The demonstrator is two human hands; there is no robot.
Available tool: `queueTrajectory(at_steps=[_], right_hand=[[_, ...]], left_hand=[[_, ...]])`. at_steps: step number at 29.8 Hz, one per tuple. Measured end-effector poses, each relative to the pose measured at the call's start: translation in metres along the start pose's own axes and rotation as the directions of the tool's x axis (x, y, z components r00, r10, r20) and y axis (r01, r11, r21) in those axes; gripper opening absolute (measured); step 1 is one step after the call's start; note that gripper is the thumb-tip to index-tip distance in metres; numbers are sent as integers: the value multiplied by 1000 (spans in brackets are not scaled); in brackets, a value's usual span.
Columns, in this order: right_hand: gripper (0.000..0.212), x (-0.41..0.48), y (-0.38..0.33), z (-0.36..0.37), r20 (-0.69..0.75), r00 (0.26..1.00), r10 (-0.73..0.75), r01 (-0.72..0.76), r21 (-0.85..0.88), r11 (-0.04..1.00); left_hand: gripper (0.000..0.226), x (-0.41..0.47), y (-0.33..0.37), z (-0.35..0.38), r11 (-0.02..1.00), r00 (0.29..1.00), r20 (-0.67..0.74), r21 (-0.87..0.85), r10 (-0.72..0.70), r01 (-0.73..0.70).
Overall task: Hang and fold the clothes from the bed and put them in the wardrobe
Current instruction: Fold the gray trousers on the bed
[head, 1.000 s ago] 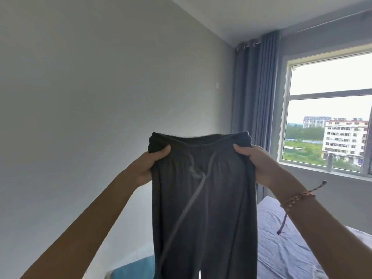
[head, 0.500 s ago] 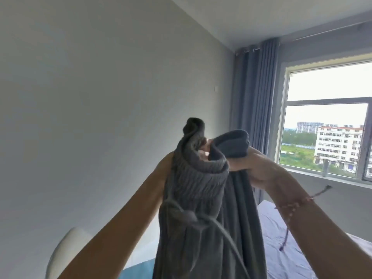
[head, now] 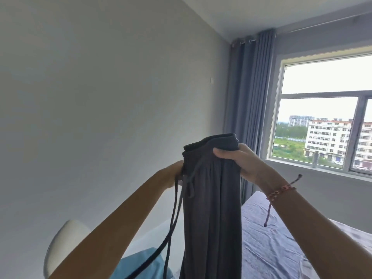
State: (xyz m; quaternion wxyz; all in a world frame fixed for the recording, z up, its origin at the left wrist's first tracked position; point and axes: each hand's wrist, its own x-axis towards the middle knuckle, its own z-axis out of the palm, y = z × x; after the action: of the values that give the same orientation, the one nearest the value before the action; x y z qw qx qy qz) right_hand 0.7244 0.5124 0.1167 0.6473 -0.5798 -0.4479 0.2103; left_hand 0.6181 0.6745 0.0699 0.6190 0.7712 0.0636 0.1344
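Starting at the lower left, a white rounded object [head: 64, 242] stood by the bare wall, with a pale blue cloth [head: 141, 264] just right of it. The left hand [head: 171, 174] reached up to the left edge of a pair of dark grey trousers [head: 213, 208]; its fingers were hidden behind the cloth, so whether it gripped could not be told. A drawstring [head: 189, 183] dangled in long loops beside that edge. The trousers hung in the air, doubled lengthwise, waistband up, above the bed [head: 271, 238] — not yet folded small or put away. The right hand [head: 243, 164] clamped the waistband's right corner, thumb across the front, a braided bracelet [head: 281, 191] on its wrist. Farther right came a blue-grey curtain [head: 249, 117] and a window [head: 322, 94]. The fabric looked light, soft and limp, likely to slump and slide wherever unsupported; the thick elastic waistband seemed the firmest place to hold, with the loose drawstring apt to snag.
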Motion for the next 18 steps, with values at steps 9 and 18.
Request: queueTrajectory(at_steps=[9, 18], right_hand=[[8, 5, -5, -31, -256, 958, -132, 78, -213, 974], [10, -4, -32, -67, -366, 885, -289, 237, -180, 955]], left_hand=[[41, 17, -33, 33, 978, 990, -114, 199, 84, -60], [10, 40, 8, 25, 961, 913, -315, -9, 261, -278]])
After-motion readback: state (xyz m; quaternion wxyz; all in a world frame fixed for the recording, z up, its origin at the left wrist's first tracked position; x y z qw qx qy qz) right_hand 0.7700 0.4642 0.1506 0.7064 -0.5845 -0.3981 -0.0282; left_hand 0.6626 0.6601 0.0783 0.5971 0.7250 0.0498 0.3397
